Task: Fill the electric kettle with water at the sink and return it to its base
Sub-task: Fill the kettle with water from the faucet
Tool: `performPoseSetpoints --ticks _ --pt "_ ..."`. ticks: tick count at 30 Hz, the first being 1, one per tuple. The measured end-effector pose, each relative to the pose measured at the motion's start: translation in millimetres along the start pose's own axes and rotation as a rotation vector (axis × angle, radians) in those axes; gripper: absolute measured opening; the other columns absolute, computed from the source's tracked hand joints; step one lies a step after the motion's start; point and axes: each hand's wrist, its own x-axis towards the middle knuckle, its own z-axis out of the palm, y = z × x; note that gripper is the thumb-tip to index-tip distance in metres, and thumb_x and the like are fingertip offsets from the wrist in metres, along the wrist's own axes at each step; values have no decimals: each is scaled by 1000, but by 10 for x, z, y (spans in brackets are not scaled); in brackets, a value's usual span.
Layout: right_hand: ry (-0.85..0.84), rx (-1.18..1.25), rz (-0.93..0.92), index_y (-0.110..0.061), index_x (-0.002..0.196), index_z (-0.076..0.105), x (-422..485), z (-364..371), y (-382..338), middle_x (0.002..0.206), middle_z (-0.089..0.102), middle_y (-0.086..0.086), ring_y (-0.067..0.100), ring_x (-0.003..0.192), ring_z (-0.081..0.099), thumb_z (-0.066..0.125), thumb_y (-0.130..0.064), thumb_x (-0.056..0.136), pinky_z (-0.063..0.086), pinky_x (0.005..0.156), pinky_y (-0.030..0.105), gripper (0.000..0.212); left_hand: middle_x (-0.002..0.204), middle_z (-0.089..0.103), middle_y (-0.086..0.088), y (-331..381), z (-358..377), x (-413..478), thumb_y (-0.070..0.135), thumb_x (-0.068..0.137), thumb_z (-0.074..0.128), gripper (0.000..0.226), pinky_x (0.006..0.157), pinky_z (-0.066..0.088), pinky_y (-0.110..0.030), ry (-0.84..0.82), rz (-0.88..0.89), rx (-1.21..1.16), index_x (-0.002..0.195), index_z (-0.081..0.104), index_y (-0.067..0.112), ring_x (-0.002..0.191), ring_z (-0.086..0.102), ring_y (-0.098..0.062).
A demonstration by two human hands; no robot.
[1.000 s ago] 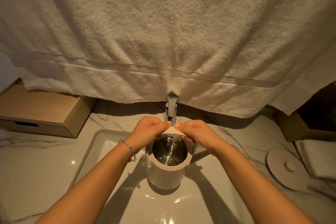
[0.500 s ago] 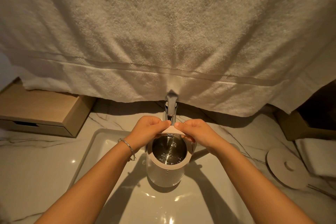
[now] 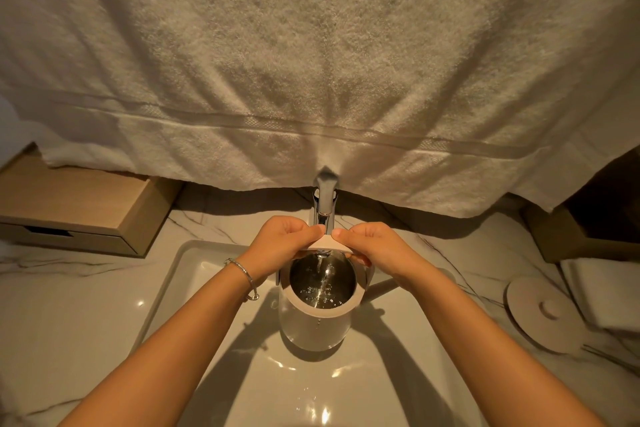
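A white electric kettle point(image 3: 311, 328) with its lid open hangs over the white sink point(image 3: 166, 291), right under the chrome tap point(image 3: 325, 206). A thin stream of water runs from the tap into the kettle's shiny steel inside, where water is pooling. My left hand point(image 3: 282, 241) and my right hand point(image 3: 372, 246) both grip the far rim of the kettle, thumbs meeting at the raised lid. The round kettle base point(image 3: 540, 315) lies on the marble counter at the right.
A large white towel point(image 3: 311, 80) hangs across the whole back and touches the tap's top. A wooden drawer box point(image 3: 79, 215) stands at the back left. A folded white cloth point(image 3: 602, 291) and a dark box point(image 3: 588, 229) sit at the right.
Water keeps running and the level inside the kettle has risen a little. The kettle and both hands have barely moved.
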Motion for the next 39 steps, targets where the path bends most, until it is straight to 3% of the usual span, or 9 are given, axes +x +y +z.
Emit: performPoseSetpoints --ticks 3,12,20,30,39 --pt "-2 2 -6 -17 53 50 -8 4 0 57 47 3 12 58 45 58 -44 84 40 66 26 42 39 37 10 -7 3 -6 30 86 58 48 47 36 -9 10 3 -2 42 41 20 38 35 -2" --pt "-7 15 1 -25 43 51 7 6 29 47 50 -9 1 48 47 60 -45 83 42 65 23 46 44 39 4 -25 2 -19 32 85 58 45 50 38 -13 4 -6 -8 44 44 19 42 37 -4" --pt "-11 16 -6 -24 45 50 4 5 28 47 49 -9 1 48 46 59 -44 84 41 66 24 45 38 37 11 -37 1 -8 31 85 59 47 47 37 -9 5 -1 -11 42 42 21 38 36 -2" --pt "-9 3 1 -25 45 52 9 10 32 50 50 -8 5 54 49 60 -46 83 42 70 27 44 45 38 3 -28 -4 -18 33 85 58 46 50 38 -12 -4 -15 -2 44 43 19 43 37 -6" --pt "-14 -3 -10 -25 41 49 2 -1 14 41 46 -14 -2 43 44 60 -43 84 39 63 23 48 44 35 5 -17 -3 -28 30 85 59 47 48 34 -13 -9 -1 -3 43 40 20 41 32 -5"
